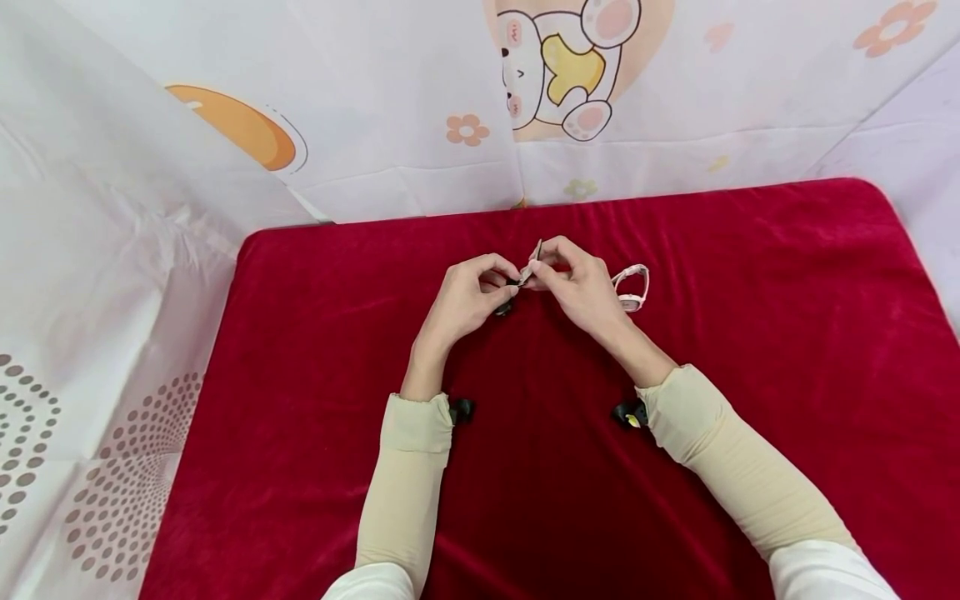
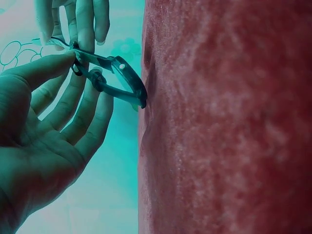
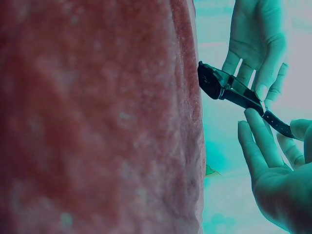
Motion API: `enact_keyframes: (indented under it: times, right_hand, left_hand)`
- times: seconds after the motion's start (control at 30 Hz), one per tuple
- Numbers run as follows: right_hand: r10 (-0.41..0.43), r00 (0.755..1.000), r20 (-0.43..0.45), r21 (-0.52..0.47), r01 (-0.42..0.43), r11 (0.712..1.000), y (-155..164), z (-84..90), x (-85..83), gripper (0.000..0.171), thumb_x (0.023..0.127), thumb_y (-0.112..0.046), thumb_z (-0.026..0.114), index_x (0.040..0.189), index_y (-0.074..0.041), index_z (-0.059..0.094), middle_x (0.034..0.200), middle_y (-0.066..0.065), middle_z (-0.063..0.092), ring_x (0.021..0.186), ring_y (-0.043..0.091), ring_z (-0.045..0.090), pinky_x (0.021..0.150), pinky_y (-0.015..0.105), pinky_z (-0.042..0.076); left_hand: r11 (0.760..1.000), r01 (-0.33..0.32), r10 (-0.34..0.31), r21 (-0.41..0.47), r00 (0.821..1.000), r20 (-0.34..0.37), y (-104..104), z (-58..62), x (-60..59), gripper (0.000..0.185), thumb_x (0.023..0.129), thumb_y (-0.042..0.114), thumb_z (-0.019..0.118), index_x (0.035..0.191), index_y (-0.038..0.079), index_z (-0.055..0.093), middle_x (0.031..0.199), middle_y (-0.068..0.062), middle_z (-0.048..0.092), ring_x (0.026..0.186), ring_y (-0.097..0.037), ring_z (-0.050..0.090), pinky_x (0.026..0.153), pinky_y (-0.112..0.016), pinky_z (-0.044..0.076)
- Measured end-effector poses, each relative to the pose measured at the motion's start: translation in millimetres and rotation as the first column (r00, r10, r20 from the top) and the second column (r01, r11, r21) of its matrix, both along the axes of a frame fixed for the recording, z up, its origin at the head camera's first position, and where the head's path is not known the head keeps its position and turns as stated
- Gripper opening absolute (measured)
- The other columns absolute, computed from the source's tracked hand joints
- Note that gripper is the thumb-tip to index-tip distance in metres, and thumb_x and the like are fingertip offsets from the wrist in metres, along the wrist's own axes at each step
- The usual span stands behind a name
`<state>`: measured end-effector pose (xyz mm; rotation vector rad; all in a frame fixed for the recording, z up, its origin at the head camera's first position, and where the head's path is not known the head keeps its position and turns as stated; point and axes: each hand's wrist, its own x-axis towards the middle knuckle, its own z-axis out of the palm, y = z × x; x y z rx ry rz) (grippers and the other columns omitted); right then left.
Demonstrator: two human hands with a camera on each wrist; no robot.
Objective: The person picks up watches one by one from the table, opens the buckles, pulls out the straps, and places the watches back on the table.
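Midway through a fiddly job, it seems

A red cloth point(image 1: 300, 400) spreads widest of all, and over its far half two hands meet. The left hand point(image 1: 463, 300) pinches a strap point(image 3: 241, 100) where its two lengths come together; the right hand point(image 1: 581, 287) has thumb and finger narrowed on the free end. Just beside the right hand rests a pale watch point(image 1: 629, 305), its band looped (that one looks finished to me). The dark watch point(image 3: 210, 82) hangs below the left hand, its strap already bent round. I'd say only the strap tip point(image 3: 277, 123) needs settling; whether it's buckled, I can't tell.
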<state>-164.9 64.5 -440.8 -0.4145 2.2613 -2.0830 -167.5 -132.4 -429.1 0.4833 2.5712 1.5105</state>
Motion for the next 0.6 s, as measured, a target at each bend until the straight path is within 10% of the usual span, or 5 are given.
enact_keyframes:
  times: [0.6]
  right_hand:
    - [-0.004, 0.999, 0.052, -0.039, 0.006, 0.999, 0.4, 2.5, 0.9, 0.013, 0.099, -0.009, 0.062, 0.106, 0.002, 0.061, 0.101, 0.018, 0.067, 0.082, 0.021, 0.074, 0.079, 0.033, 0.059]
  left_hand:
    - [0.997, 0.001, 0.0, 0.077, 1.0, -0.019, -0.6, -4.5, -0.9, 0.013, 0.085, 0.001, 0.077, 0.092, 0.008, 0.068, 0.094, -0.003, 0.067, 0.084, -0.015, 0.067, 0.078, -0.028, 0.058]
